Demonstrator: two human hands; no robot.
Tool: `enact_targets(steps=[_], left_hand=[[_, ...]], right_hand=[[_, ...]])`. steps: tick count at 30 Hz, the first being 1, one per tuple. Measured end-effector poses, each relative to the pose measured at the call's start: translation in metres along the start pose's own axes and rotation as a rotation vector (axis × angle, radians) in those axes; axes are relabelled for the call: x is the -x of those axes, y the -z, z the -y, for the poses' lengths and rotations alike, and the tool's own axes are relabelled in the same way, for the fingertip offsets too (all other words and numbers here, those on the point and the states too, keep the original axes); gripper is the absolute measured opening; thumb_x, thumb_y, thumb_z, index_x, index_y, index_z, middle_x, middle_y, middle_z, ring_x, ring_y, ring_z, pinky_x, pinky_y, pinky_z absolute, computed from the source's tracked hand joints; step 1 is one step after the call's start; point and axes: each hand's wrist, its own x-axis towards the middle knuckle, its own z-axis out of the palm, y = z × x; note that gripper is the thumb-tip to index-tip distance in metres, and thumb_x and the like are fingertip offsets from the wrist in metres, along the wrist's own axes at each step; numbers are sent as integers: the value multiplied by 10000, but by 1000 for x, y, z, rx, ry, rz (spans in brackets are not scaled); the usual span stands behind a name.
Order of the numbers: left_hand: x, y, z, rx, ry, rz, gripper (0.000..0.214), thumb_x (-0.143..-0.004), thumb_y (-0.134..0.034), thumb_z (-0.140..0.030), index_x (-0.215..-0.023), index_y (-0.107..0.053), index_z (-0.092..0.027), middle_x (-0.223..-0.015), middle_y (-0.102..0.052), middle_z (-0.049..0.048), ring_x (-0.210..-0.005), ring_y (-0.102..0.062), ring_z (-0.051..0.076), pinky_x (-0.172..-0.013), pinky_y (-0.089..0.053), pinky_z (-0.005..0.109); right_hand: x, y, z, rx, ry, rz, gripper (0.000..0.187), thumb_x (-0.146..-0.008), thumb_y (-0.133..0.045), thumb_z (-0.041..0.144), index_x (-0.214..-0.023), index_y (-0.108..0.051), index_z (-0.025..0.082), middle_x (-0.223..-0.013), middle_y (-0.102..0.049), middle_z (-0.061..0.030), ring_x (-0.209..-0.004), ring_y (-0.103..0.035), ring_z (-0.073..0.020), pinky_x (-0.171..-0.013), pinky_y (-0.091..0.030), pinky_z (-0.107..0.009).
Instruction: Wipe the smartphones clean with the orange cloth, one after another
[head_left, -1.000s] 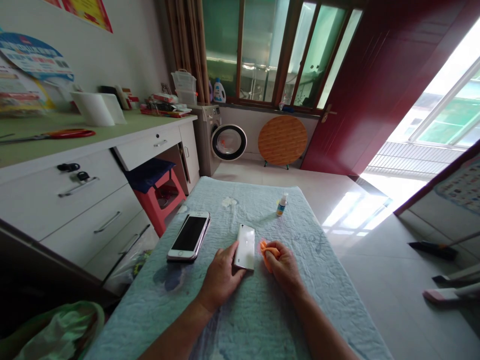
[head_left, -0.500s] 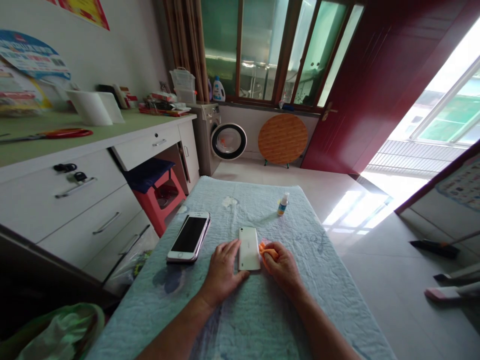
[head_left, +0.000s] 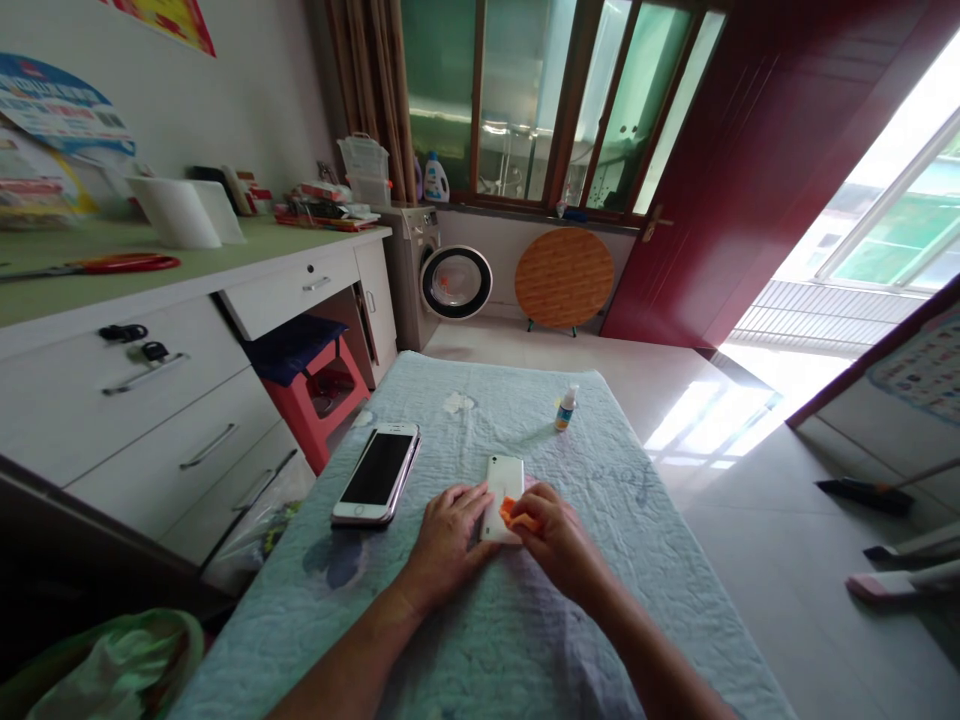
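A white smartphone point(head_left: 508, 472) lies back side up on the quilted light-blue cloth. My left hand point(head_left: 448, 530) steadies it, fingers along its left edge and thumb at its lower end. Pinched in my right hand point(head_left: 551, 530) is an orange cloth point(head_left: 517, 514), pressed on the lower right part of the phone's back and covering some of it. To the left, more phones lie stacked, with a white phone point(head_left: 379, 472) on top, dark screen up. A small spray bottle point(head_left: 566, 408) with a white cap stands upright beyond my right hand.
The cloth-covered table point(head_left: 450, 640) extends around my arms. Left of it are a drawer cabinet point(head_left: 169, 420) and a red stool point(head_left: 322, 395) with a dark seat. A bin point(head_left: 112, 665) with a bag stands at lower left. Beyond are a washing machine point(head_left: 409, 290) and a round wooden tabletop point(head_left: 564, 278).
My right hand with the orange cloth has moved left, from beside the phone's right edge onto its back. The phone has shifted slightly right and tilted a little; my left hand stays at it.
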Motion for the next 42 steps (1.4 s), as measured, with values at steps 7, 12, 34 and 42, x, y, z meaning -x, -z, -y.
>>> enact_targets(steps=[7, 12, 34, 42], left_hand=[[1, 0, 0, -37, -7, 18, 591, -806, -626, -532, -1307, -519, -239, -1401, -494, 60, -1246, -421, 298, -1042, -327, 463], [0, 2, -2, -48, 3, 35, 575, -811, -636, -495, -1311, -518, -235, -1408, -487, 60, -1251, -417, 303, -1043, -322, 466], [0, -8, -1, -29, -12, -144, 588, -794, -605, -580, -1243, -555, -204, -1229, -619, 91, -1129, -520, 296, -959, -408, 445], [0, -3, -4, -22, 0, -81, 630, -752, -678, -545, -1274, -535, -223, -1287, -588, 79, -1163, -495, 295, -984, -376, 440]], right_hand=[[-24, 7, -5, 223, 18, 195, 137, -804, -529, 97, -750, -631, 169, -837, -514, -11, -737, -489, -109, -670, -356, -214], [-61, 7, -28, 295, -40, 55, 134, -795, -544, 91, -795, -654, 166, -831, -513, -12, -749, -491, -113, -692, -349, -213], [-29, 12, 1, 190, 128, 444, 134, -796, -601, 164, -812, -724, 214, -819, -592, -7, -812, -536, -127, -756, -372, -217], [-60, 12, -26, 332, -44, 114, 155, -801, -565, 154, -857, -708, 176, -832, -583, -26, -772, -538, -133, -712, -376, -222]])
